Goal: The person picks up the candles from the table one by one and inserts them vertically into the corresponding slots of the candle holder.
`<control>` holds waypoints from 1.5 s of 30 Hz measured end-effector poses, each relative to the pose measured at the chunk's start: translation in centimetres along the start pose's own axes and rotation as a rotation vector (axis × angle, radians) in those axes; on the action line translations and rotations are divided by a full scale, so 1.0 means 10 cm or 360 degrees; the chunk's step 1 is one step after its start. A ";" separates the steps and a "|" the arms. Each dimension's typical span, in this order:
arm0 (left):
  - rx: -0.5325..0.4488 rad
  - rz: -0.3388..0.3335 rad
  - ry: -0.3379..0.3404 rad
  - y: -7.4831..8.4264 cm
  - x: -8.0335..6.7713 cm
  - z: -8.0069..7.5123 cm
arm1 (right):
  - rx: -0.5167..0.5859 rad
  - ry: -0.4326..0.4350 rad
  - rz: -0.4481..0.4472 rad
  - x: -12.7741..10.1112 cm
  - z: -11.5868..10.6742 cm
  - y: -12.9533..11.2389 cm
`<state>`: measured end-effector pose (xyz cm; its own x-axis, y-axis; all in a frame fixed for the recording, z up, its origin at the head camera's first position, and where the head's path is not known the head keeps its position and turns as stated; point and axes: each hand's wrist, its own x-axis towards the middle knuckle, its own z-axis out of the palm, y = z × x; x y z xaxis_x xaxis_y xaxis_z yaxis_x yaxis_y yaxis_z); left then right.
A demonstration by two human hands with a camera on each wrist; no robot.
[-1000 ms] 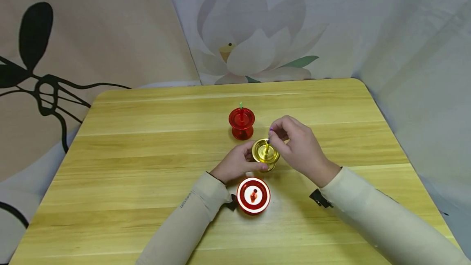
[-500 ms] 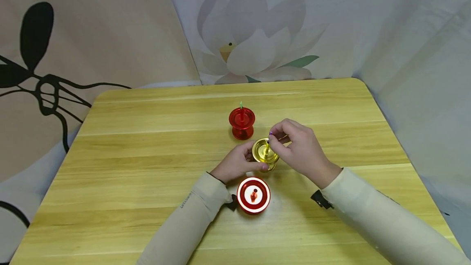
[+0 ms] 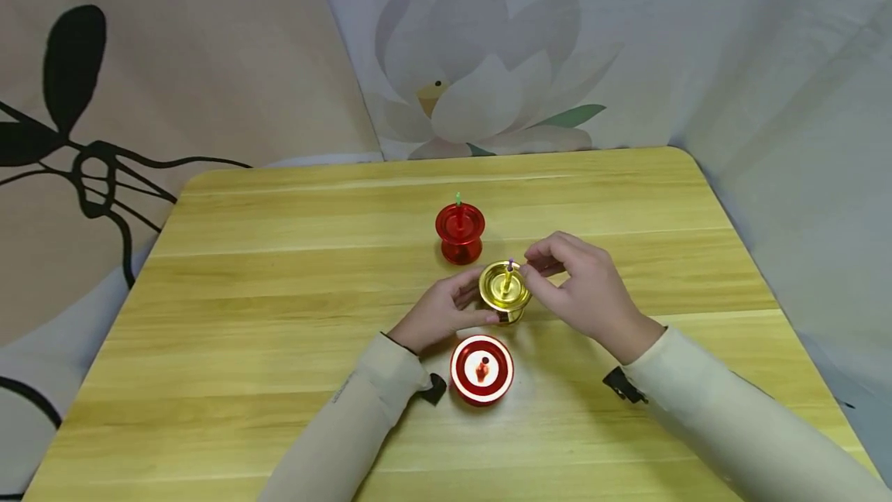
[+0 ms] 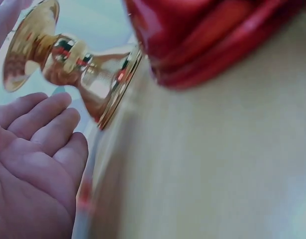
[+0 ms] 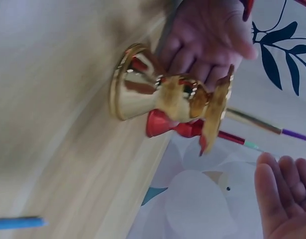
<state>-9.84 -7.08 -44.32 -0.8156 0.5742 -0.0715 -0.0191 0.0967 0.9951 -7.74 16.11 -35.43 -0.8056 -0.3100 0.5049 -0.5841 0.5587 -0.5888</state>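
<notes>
Two seemingly relaxed hands [image 3: 440,310] [image 3: 587,287] beside candlestick [image 3: 505,298]

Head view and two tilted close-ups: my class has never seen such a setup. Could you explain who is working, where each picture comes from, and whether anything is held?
There's no machine: a person works with a bare left hand and right hand. The head camera looks down over the table; each close-up comes from a wrist camera. On the table are a gold stand, a red stand beyond it, a nearer red stand and a blue stick. The left hand is beside the gold stand, the right near its purple tip; neither plainly grips anything.
</notes>
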 end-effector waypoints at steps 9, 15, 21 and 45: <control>-0.0036 0.0022 0.0027 -0.02 -0.24 -0.14 | -0.0152 -0.0132 0.0231 -0.18 -0.10 0.16; -0.0057 0.0088 -0.0016 -0.02 -0.39 -0.15 | -0.0200 -0.0306 0.0456 -0.24 -0.17 0.27; -0.0056 0.0111 -0.0025 -0.01 -0.52 -0.10 | -0.0230 -0.0434 0.0595 -0.29 -0.20 0.37; -0.0169 0.0117 -0.0114 0.06 -0.83 0.25 | -0.0652 -0.1146 0.0825 -0.45 -0.29 0.59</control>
<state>-1.62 -9.76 -43.28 -0.7739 0.6333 0.0010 -0.0251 -0.0322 0.9992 -7.23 22.99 -39.34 -0.9004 -0.2702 -0.3410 -0.1701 0.9401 -0.2956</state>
